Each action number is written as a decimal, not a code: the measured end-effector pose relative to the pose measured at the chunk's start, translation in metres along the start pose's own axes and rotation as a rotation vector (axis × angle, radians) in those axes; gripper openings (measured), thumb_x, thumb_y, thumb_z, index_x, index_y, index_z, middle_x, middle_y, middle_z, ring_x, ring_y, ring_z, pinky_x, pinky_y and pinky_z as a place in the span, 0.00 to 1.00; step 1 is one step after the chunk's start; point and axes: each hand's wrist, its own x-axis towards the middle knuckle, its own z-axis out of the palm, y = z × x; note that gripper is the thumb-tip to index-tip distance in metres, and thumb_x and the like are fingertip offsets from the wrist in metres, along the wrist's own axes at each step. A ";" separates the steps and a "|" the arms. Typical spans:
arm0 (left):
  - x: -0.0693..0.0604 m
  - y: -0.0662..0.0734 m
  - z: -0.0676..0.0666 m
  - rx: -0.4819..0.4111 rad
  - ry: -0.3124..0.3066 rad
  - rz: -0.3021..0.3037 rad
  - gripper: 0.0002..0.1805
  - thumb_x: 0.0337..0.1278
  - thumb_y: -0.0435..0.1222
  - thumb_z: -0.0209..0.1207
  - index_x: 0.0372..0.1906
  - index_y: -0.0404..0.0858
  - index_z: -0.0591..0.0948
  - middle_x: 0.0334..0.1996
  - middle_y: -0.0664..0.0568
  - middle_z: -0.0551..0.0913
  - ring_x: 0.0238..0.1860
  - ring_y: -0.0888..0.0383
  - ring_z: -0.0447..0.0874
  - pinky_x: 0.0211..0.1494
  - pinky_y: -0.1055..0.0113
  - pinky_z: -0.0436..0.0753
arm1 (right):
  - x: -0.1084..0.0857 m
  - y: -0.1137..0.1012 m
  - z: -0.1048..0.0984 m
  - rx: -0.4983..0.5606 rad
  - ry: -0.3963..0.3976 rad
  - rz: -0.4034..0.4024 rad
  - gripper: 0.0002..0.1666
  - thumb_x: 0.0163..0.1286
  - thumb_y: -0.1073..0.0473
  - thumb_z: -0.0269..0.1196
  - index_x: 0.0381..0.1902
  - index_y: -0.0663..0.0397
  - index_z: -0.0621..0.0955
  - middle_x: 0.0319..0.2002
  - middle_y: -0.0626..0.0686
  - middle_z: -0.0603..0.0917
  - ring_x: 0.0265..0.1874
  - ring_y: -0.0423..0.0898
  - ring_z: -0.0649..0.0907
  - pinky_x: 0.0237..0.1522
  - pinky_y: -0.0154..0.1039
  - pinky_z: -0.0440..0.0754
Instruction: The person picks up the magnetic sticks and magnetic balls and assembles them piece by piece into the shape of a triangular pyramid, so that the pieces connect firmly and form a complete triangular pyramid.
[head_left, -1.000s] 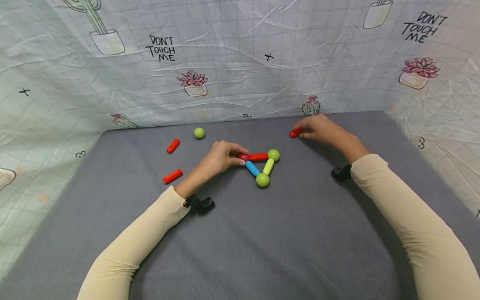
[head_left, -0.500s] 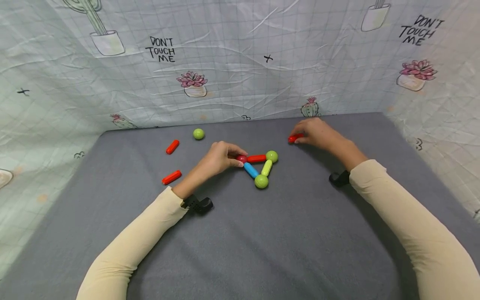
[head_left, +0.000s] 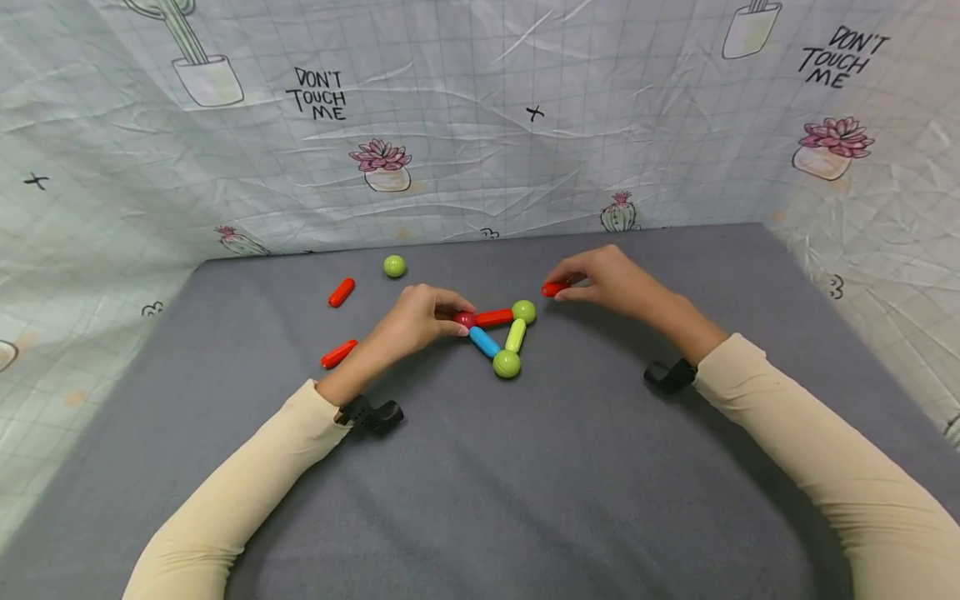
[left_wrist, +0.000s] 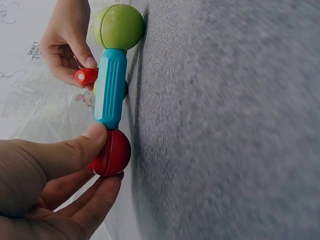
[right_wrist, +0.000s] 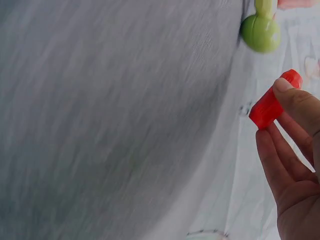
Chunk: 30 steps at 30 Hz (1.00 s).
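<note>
A triangle of magnetic rods and balls lies on the grey cloth. Its sides are a red rod (head_left: 494, 317), a blue rod (left_wrist: 111, 87) and a yellow-green rod (head_left: 515, 336). Two corners are green balls, one at the far right (head_left: 523, 312) and one nearest the person (head_left: 506, 363). My left hand (head_left: 420, 320) pinches the third corner, a dark red ball (left_wrist: 116, 152), between thumb and fingers. Right of the triangle, my right hand (head_left: 611, 281) holds a loose red rod (right_wrist: 275, 102) between thumb and fingertips, apart from the far green ball. A pale end face shows on that rod.
Two more red rods, one farther back (head_left: 342, 292) and one by the left forearm (head_left: 339, 353), lie on the left. A loose green ball (head_left: 394, 266) rests near the back edge. A printed white curtain (head_left: 450, 125) hangs behind the grey surface (head_left: 480, 500).
My right hand has moved left and toward the person with its red rod, closer to the triangle. The left hand and triangle have shifted slightly left in view, the hand still pinching the red ball.
</note>
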 end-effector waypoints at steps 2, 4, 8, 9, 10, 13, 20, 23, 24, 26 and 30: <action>-0.003 -0.001 -0.002 0.002 -0.002 -0.004 0.17 0.53 0.32 0.75 0.49 0.37 0.89 0.42 0.50 0.90 0.42 0.57 0.86 0.45 0.63 0.83 | 0.002 -0.006 0.002 0.027 -0.001 -0.006 0.13 0.65 0.61 0.73 0.48 0.48 0.89 0.42 0.45 0.89 0.41 0.42 0.86 0.44 0.45 0.85; -0.004 -0.002 -0.002 0.004 -0.003 -0.015 0.16 0.53 0.32 0.75 0.49 0.38 0.90 0.41 0.50 0.90 0.42 0.57 0.85 0.45 0.63 0.83 | 0.004 -0.012 0.005 0.056 0.000 -0.014 0.13 0.65 0.60 0.73 0.48 0.47 0.89 0.42 0.43 0.89 0.40 0.40 0.86 0.44 0.43 0.86; -0.006 -0.004 -0.001 -0.005 -0.001 -0.042 0.16 0.53 0.33 0.75 0.49 0.39 0.90 0.41 0.51 0.90 0.42 0.58 0.86 0.44 0.64 0.83 | 0.008 -0.022 0.009 0.122 -0.002 -0.041 0.14 0.65 0.61 0.73 0.48 0.47 0.88 0.42 0.44 0.89 0.40 0.39 0.86 0.44 0.40 0.86; -0.006 -0.004 -0.001 -0.011 0.000 -0.050 0.16 0.53 0.34 0.75 0.49 0.39 0.90 0.41 0.51 0.90 0.42 0.58 0.86 0.44 0.64 0.83 | 0.009 -0.024 0.009 0.142 -0.004 -0.046 0.14 0.65 0.61 0.73 0.49 0.48 0.88 0.42 0.44 0.89 0.40 0.40 0.86 0.45 0.39 0.86; -0.006 -0.004 -0.001 -0.015 0.001 -0.055 0.16 0.53 0.34 0.75 0.49 0.39 0.90 0.41 0.51 0.90 0.42 0.58 0.86 0.44 0.65 0.83 | 0.010 -0.026 0.010 0.161 -0.007 -0.050 0.14 0.65 0.62 0.73 0.49 0.49 0.88 0.43 0.45 0.89 0.41 0.40 0.87 0.45 0.39 0.86; -0.006 -0.004 0.000 -0.022 0.002 -0.061 0.16 0.54 0.34 0.75 0.49 0.39 0.90 0.41 0.51 0.91 0.42 0.58 0.86 0.44 0.65 0.83 | 0.012 -0.031 0.013 0.215 -0.013 -0.054 0.14 0.65 0.63 0.72 0.50 0.52 0.87 0.44 0.48 0.90 0.43 0.43 0.88 0.47 0.39 0.87; -0.005 -0.005 0.000 -0.020 0.003 -0.060 0.16 0.54 0.34 0.75 0.49 0.40 0.90 0.41 0.51 0.91 0.42 0.59 0.85 0.43 0.66 0.82 | 0.016 -0.034 0.018 0.288 -0.014 -0.039 0.15 0.66 0.65 0.71 0.50 0.55 0.85 0.46 0.51 0.90 0.46 0.44 0.88 0.49 0.40 0.86; -0.006 -0.005 0.000 -0.023 -0.001 -0.059 0.16 0.54 0.34 0.74 0.49 0.39 0.90 0.42 0.50 0.91 0.42 0.58 0.85 0.43 0.66 0.82 | 0.017 -0.034 0.019 0.296 -0.026 -0.039 0.15 0.67 0.64 0.71 0.51 0.55 0.84 0.46 0.51 0.90 0.47 0.44 0.88 0.50 0.40 0.86; -0.006 -0.004 0.000 -0.025 -0.001 -0.060 0.16 0.54 0.34 0.74 0.49 0.39 0.90 0.42 0.49 0.91 0.42 0.58 0.85 0.43 0.66 0.82 | 0.017 -0.034 0.020 0.295 -0.031 -0.041 0.15 0.67 0.63 0.71 0.51 0.55 0.84 0.46 0.51 0.90 0.47 0.44 0.88 0.50 0.40 0.86; -0.006 -0.004 0.000 -0.026 -0.003 -0.059 0.16 0.54 0.34 0.74 0.49 0.38 0.90 0.42 0.49 0.91 0.42 0.58 0.85 0.43 0.66 0.82 | 0.017 -0.034 0.020 0.289 -0.041 -0.041 0.15 0.68 0.63 0.70 0.51 0.55 0.83 0.45 0.50 0.90 0.47 0.44 0.88 0.50 0.39 0.86; -0.006 -0.004 0.000 -0.027 -0.005 -0.065 0.16 0.55 0.34 0.74 0.49 0.39 0.90 0.42 0.49 0.91 0.42 0.57 0.85 0.42 0.66 0.81 | 0.019 -0.033 0.019 0.265 -0.076 -0.044 0.16 0.68 0.64 0.70 0.53 0.56 0.84 0.47 0.52 0.89 0.47 0.46 0.88 0.50 0.40 0.86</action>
